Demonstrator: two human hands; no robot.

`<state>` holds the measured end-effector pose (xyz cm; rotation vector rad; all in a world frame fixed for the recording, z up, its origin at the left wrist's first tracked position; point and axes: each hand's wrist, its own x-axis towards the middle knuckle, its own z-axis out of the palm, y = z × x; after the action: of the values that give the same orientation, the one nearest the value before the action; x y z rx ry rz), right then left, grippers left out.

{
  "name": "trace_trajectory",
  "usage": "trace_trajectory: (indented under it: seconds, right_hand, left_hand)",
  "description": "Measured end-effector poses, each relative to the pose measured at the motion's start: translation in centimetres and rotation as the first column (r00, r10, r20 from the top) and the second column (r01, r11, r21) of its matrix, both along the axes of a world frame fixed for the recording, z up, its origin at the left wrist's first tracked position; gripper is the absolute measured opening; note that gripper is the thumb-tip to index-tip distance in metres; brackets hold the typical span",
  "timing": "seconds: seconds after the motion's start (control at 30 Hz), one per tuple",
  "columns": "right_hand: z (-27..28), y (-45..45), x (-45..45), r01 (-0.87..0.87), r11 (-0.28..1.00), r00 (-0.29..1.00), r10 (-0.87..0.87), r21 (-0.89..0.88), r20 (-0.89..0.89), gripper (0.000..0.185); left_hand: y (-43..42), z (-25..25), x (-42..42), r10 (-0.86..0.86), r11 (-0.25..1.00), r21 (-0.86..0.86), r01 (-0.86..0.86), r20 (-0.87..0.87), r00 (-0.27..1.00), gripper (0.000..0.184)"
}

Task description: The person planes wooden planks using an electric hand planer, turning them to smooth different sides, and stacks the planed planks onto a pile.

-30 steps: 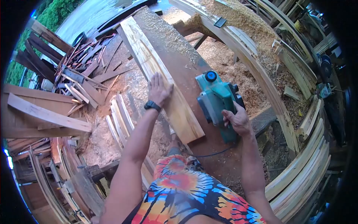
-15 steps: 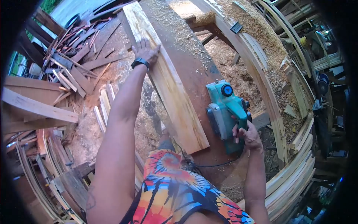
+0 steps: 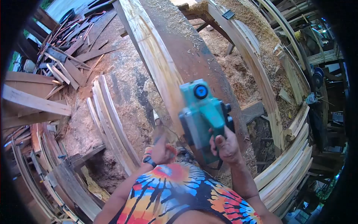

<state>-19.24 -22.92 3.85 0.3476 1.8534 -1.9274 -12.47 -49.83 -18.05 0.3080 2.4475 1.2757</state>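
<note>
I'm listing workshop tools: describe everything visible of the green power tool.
The green power tool has a plastic-looking body, a black knob with a blue centre at its far end, a greyish left side and dark parts on its right. The right hand's grip holds its handle. It partly hides the near end of the pale board; contact is unclear.

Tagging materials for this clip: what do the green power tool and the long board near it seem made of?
Green power tool: probably moulded plastic with slight sheen, by its rounded housing; painted metal possible.
Long board: wood, apparently unvarnished, given its pale, streaked grain.
</note>
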Motion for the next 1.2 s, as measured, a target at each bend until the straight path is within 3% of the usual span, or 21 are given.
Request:
trace_trajectory:
  seconds: [0.03, 0.1, 0.13, 0.27, 0.53, 0.73, 0.83, 0.87, 0.97, 1.0, 1.03, 1.1, 1.13, 1.17, 1.2]
  right_hand:
    - [-0.6, -0.5, 0.4, -0.034, 0.999, 0.999, 0.034, 0.0, 0.002, 0.072]
    - [-1.5, -1.8, 1.0, -0.1, 0.995, 0.995, 0.1, 0.003, 0.009, 0.071]
    - [-2.0, -2.4, 1.4, -0.116, 0.992, 0.993, 0.117, 0.044, -0.027, 0.072]
    - [-2.9, -4.2, 2.4, -0.138, 0.979, 0.984, 0.153, 0.147, -0.096, 0.073]
    - [-2.2, -6.0, -1.5, -0.173, 0.954, 0.972, 0.206, 0.246, -0.116, 0.072]
    - [-2.7, -10.1, -10.7, -0.189, 0.91, 0.946, 0.27, 0.368, -0.18, 0.065]
    - [-2.8, -13.3, -17.3, -0.184, 0.92, 0.941, 0.266, 0.346, -0.208, 0.061]
    - [-2.4, -14.6, -19.8, -0.184, 0.931, 0.946, 0.255, 0.315, -0.201, 0.06]
    - [-2.2, -18.3, -27.5, -0.159, 0.929, 0.929, 0.256, 0.335, -0.269, 0.055]
    - [-2.4, -19.5, -30.2, -0.166, 0.913, 0.933, 0.267, 0.372, -0.239, 0.052]
    - [-2.8, -21.0, -33.0, -0.064, 0.934, 0.91, 0.199, 0.353, -0.364, 0.059]
    - [-2.2, -23.3, -38.3, -0.071, 0.936, 0.902, 0.208, 0.345, -0.378, 0.052]
    - [-2.1, -24.4, -40.9, -0.081, 0.926, 0.89, 0.234, 0.369, -0.391, 0.05]
    - [-2.7, -25.7, -43.4, -0.068, 0.958, 0.892, 0.183, 0.278, -0.413, 0.045]
    - [-2.3, -26.6, -46.0, -0.092, 0.949, 0.898, 0.209, 0.301, -0.386, 0.042]
  left_hand:
    - [0.8, -2.2, 1.1, -0.029, 1.0, 0.007, 0.029, 0.014, 0.999, 0.073]
    - [2.6, -7.4, 3.1, -0.231, 0.971, -0.105, 0.214, -0.185, 0.955, 0.07]
    - [3.5, -8.4, 3.2, -0.317, 0.947, -0.11, 0.3, -0.194, 0.928, 0.069]
    - [5.8, -7.5, 2.0, -0.549, 0.836, 0.053, 0.546, 0.085, 0.832, 0.066]
    - [1.8, -4.2, -2.5, -0.658, 0.737, 0.159, 0.657, 0.392, 0.643, 0.059]
    - [-3.6, -4.1, -9.9, -0.513, 0.837, 0.074, 0.543, 0.453, 0.729, 0.055]
    - [-7.1, -11.9, -10.7, -0.443, 0.879, -0.012, 0.477, 0.351, 0.825, 0.047]
    - [-8.4, -11.7, -11.7, -0.278, 0.951, -0.022, 0.309, 0.377, 0.883, 0.044]
    - [-12.0, -9.9, -17.5, -0.105, 0.989, -0.054, 0.141, 0.429, 0.897, 0.043]
    - [-13.2, -14.3, -16.7, -0.033, 0.999, 0.045, 0.015, 0.427, 0.904, 0.036]
    - [-13.9, -13.8, -18.6, 0.017, 1.0, -0.03, -0.003, 0.462, 0.887, 0.035]
    - [-15.0, -11.8, -22.3, 0.128, 0.983, -0.181, -0.036, 0.524, 0.842, 0.033]
    - [-15.7, -13.3, -23.2, 0.205, 0.974, -0.192, -0.12, 0.532, 0.821, 0.034]
    - [-16.2, -13.5, -24.2, 0.284, 0.957, -0.196, -0.216, 0.457, 0.843, 0.031]
    - [-16.6, -13.6, -25.6, 0.359, 0.932, -0.193, -0.307, 0.382, 0.852, 0.029]
